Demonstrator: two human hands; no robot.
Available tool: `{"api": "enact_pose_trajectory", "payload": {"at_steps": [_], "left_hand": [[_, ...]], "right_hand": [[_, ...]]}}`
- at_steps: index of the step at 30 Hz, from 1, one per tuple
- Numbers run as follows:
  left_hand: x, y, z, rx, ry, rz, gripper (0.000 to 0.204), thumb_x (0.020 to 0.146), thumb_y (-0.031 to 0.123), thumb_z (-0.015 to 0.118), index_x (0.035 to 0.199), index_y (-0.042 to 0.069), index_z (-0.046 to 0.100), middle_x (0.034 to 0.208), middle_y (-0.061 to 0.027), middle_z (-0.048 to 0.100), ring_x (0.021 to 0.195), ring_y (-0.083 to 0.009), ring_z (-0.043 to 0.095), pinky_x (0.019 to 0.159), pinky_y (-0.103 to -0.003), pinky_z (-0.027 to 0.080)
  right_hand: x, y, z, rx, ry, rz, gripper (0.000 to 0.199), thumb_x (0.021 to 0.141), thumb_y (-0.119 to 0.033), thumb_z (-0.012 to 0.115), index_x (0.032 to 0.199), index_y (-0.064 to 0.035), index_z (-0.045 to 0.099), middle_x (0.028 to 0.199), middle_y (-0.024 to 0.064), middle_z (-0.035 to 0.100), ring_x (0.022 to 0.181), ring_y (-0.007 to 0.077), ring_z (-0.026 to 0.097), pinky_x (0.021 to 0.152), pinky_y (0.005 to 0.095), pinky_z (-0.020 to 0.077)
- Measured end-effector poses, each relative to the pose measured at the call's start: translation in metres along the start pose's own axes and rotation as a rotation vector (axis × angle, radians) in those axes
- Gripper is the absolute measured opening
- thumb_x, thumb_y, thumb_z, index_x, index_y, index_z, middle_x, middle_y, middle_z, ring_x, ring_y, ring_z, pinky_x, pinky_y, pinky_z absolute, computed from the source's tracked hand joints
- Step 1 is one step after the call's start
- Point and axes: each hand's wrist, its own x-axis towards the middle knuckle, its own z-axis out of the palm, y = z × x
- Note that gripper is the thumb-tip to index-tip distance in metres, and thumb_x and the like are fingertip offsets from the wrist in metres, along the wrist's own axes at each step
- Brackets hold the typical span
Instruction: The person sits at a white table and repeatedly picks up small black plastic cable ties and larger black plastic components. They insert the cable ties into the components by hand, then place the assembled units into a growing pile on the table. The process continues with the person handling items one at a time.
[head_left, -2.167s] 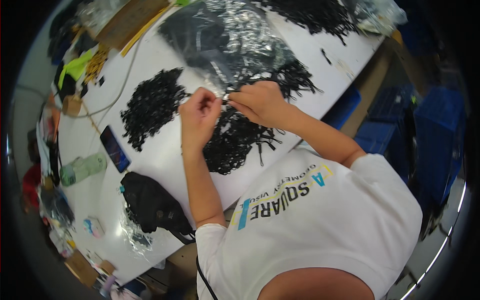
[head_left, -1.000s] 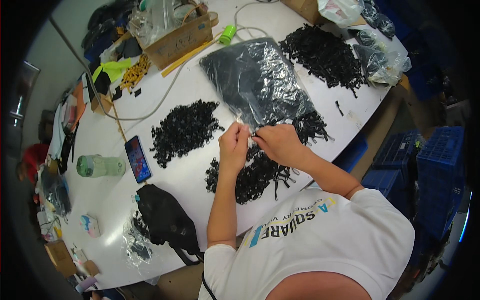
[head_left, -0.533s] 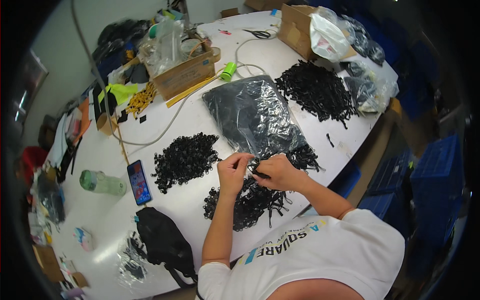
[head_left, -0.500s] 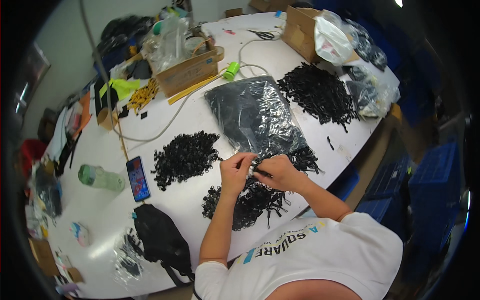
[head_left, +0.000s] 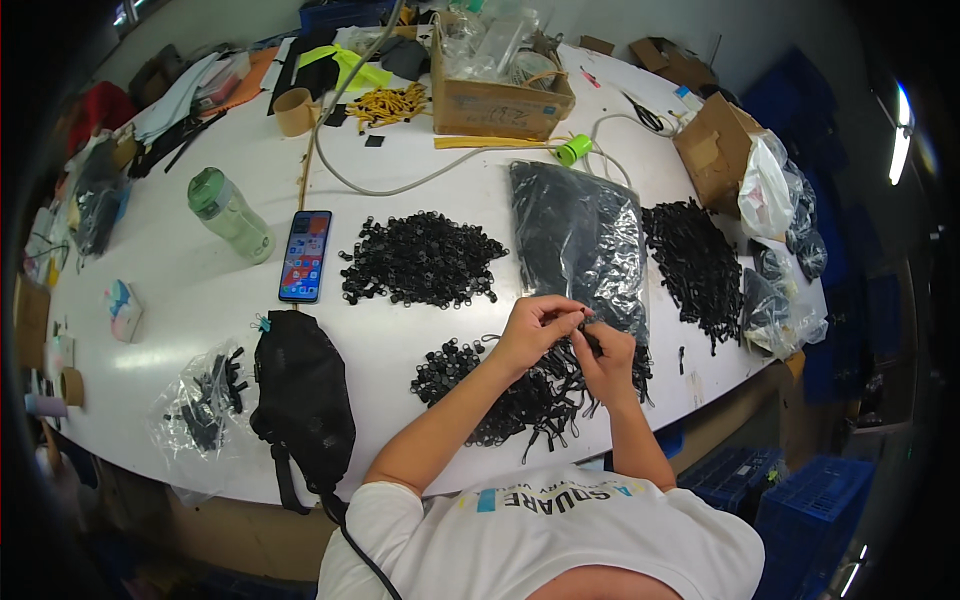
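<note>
My left hand (head_left: 541, 332) and my right hand (head_left: 607, 360) meet at the fingertips above the near edge of a transparent bag (head_left: 570, 225) packed with black material. Both are closed in a pinch on a small black piece (head_left: 588, 318), mostly covered by the fingers, so its exact kind is hidden. Under and beside the hands spreads a heap of black looped cord pieces (head_left: 540, 405), mixed at its left with small black ring-like parts. Farther left lies a separate pile of small black ring-ended parts (head_left: 425, 260). Slim black pieces (head_left: 697, 270) are heaped right of the bag.
On the left are a phone (head_left: 305, 257), a green bottle (head_left: 230, 215), a black pouch (head_left: 305, 395) and a plastic bag of black pieces (head_left: 205, 410). Cardboard boxes (head_left: 500, 108) stand at the back, near a grey cable (head_left: 390, 190) and a green cylinder (head_left: 573, 150). Blue crates (head_left: 810, 510) stand beyond the right edge.
The head view has turned, so the table appears shifted and rotated. My hands remain together, with the fingers repositioned around the small piece.
</note>
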Motion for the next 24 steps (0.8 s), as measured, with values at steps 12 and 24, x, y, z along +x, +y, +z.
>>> {"api": "enact_pose_trajectory", "payload": {"at_steps": [12, 24], "left_hand": [[0.005, 0.021, -0.02, 0.924, -0.041, 0.595, 0.012, 0.078, 0.01, 0.066, 0.089, 0.006, 0.068, 0.073, -0.0093, 0.065, 0.06, -0.024, 0.062, 0.054, -0.03, 0.048], [0.0, 0.002, -0.022, 1.057, -0.209, 0.418, 0.02, 0.073, 0.002, 0.063, 0.093, 0.003, 0.065, 0.083, -0.0137, 0.066, 0.075, -0.0311, 0.064, 0.068, -0.037, 0.051]], "right_hand": [[0.007, -0.016, 0.0, 0.033, -0.019, 0.103, 0.014, 0.083, -0.007, 0.06, 0.075, 0.0031, 0.057, 0.055, 0.0126, 0.05, 0.043, 0.0209, 0.047, 0.044, 0.0314, 0.0345], [-0.005, -0.002, -0.002, -0.284, -0.246, 0.07, 0.013, 0.083, -0.012, 0.057, 0.079, 0.0007, 0.057, 0.067, 0.0199, 0.058, 0.061, 0.0393, 0.057, 0.055, 0.047, 0.0413]]}}
